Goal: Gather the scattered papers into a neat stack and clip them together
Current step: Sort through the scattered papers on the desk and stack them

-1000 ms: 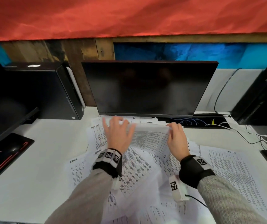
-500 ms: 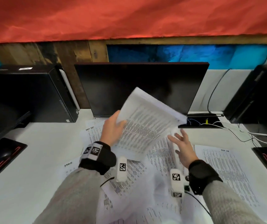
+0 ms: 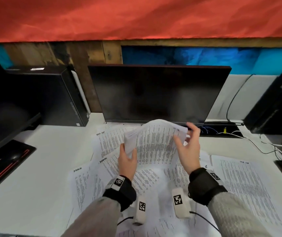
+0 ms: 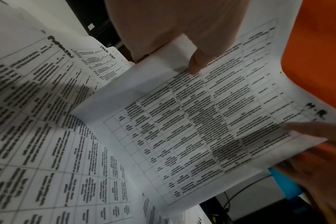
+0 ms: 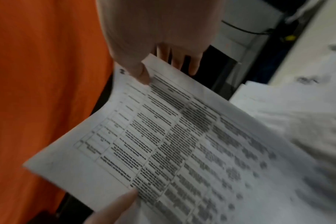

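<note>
A bundle of printed sheets (image 3: 155,142) is held up, bowed, above the white desk (image 3: 39,177) in front of the monitor. My left hand (image 3: 127,159) grips its lower left edge, thumb on the printed face (image 4: 196,63). My right hand (image 3: 188,147) pinches the right edge: thumb (image 5: 140,72) on the front, fingers spread behind. In the wrist views the same bundle (image 4: 192,121) (image 5: 173,144) fills the frame. More loose sheets (image 3: 244,189) lie scattered and overlapping on the desk below and to both sides (image 4: 38,121). I see no clip.
A dark monitor (image 3: 154,93) stands right behind the papers. A black computer tower (image 3: 51,93) and a second screen stand at the left, with a black pad (image 3: 5,165) in front. At the right are another tower (image 3: 276,103) and loose cables (image 3: 265,146).
Half a second ago my left hand alone held the bundle up and tilted while the right hand hovered lower. Now the bundle sits lower and my right hand has taken its right edge.
</note>
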A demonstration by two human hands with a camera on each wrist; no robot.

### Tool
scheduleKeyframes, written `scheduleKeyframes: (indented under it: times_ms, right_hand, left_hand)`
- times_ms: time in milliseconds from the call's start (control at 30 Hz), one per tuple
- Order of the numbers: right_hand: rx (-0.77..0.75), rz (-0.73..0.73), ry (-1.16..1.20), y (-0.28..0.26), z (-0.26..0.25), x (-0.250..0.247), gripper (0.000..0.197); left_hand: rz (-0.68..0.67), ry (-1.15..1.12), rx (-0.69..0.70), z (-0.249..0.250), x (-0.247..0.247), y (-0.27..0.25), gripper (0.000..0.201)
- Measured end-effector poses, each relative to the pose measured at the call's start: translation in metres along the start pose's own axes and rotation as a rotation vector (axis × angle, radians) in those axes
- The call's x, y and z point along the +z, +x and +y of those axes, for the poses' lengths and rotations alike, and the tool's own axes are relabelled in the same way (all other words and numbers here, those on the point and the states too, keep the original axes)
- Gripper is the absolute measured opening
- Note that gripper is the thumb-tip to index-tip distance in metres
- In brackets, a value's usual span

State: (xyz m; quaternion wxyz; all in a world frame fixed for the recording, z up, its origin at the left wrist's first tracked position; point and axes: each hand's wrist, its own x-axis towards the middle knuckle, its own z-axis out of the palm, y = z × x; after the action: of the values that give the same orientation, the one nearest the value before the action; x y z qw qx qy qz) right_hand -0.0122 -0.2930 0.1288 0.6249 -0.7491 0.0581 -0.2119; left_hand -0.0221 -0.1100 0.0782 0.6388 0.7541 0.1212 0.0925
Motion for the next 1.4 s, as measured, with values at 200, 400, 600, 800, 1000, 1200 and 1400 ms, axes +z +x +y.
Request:
scheduleKeyframes:
  times_ms: [200,400,600,800,1000,1200,1400]
  right_hand:
    - [-0.455,-0.195,-0.662,0.009,-0.013,-0.002,0.056]
    - [-0.405,-0.214,-0.618,0.014,-0.004,-0.002,0.069]
    - [-0.074,-0.038,-0.041,0.022,-0.013,-0.004,0.055]
    - [0.429,-0.405,0.003,0.002,0.017,-0.013,0.044]
    - [0.68,-0.258,-0.197,-0.007,0.077,-0.08,0.029]
    - [0.832,-0.007,-0.595,0.013,0.116,-0.222,0.017]
    - [0.985,0.059,-0.901,0.014,0.141,-0.281,0.052]
  left_hand:
    - [0.012,0.005,-0.001,-0.01,0.002,0.007,0.026]
    - [-0.037,0.148,-0.028,-0.024,0.005,0.012,0.021]
    - [-0.075,0.185,0.037,-0.012,-0.009,0.02,0.037]
    - [-0.218,-0.02,-0.098,-0.009,-0.013,0.017,0.041]
    - [-0.415,0.374,-0.18,-0.037,0.016,-0.006,0.039]
    - [-0.461,1.156,-0.09,-0.095,0.011,0.001,0.064]
    - [-0.419,1.152,-0.037,-0.108,0.012,0.003,0.056]
